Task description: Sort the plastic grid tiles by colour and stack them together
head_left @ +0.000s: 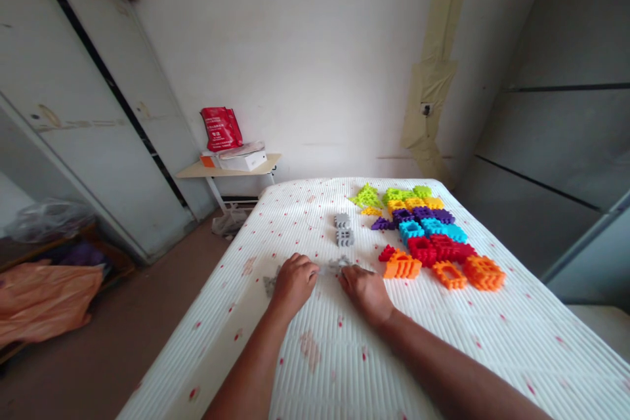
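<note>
My left hand point(296, 279) is over the middle of the patterned cover, its fingers curled and closed. Whatever may be between its fingertips is too blurred to make out. A grey interlocking plastic piece point(270, 285) lies just left of it, partly hidden by the hand. My right hand point(365, 290) is closed at the fingertips on a blurred grey toothed building piece point(339, 263). Beyond the hands sit two grey blocks made of such pieces, a farther grey block point(341, 220) and a nearer grey block point(345, 237).
To the right stand rows of interlocking pieces: orange pieces point(402, 266), red pieces point(443, 248), light blue pieces point(436, 228), purple pieces point(430, 214), yellow pieces point(416, 204) and green pieces point(367, 195). A small table point(191, 172) with a red bag point(221, 129) is against the wall.
</note>
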Demonstrator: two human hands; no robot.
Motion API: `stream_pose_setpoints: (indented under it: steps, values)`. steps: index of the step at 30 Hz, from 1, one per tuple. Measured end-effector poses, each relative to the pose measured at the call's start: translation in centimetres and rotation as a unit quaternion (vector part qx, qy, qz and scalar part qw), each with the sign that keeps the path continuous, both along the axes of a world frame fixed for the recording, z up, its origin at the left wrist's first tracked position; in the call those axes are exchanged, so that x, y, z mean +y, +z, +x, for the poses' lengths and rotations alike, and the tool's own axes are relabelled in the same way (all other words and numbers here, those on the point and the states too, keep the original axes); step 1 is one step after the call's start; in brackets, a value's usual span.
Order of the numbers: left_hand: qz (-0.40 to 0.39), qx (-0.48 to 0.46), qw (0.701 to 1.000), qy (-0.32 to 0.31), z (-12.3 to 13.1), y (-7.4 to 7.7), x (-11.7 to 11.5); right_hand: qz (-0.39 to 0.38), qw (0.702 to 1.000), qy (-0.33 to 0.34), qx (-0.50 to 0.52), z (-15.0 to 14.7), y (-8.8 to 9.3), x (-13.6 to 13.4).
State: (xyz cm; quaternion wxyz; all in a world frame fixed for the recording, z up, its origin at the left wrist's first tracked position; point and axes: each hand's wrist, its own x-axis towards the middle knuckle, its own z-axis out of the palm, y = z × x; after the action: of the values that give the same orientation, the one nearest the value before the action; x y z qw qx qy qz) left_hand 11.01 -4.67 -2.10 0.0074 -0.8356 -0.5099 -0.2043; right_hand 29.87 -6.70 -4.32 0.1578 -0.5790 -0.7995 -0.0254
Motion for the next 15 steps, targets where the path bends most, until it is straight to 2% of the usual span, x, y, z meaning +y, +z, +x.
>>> stream_pose_setpoints:
  steps: [4,7,15]
  values:
    - [0.019,-0.032,0.999,-0.023,1.7,-0.6,1.4,0.007,0.999,-0.031,-0.023,1.2,0.6,0.3]
    - [0.014,-0.033,0.999,-0.035,2.6,-1.3,2.3,-0.020,0.997,-0.055,-0.051,1.4,1.0,0.4]
    - [0.001,-0.034,0.999,-0.037,2.9,-2.1,2.8,-0.075,0.990,-0.075,-0.095,0.6,1.5,0.4]
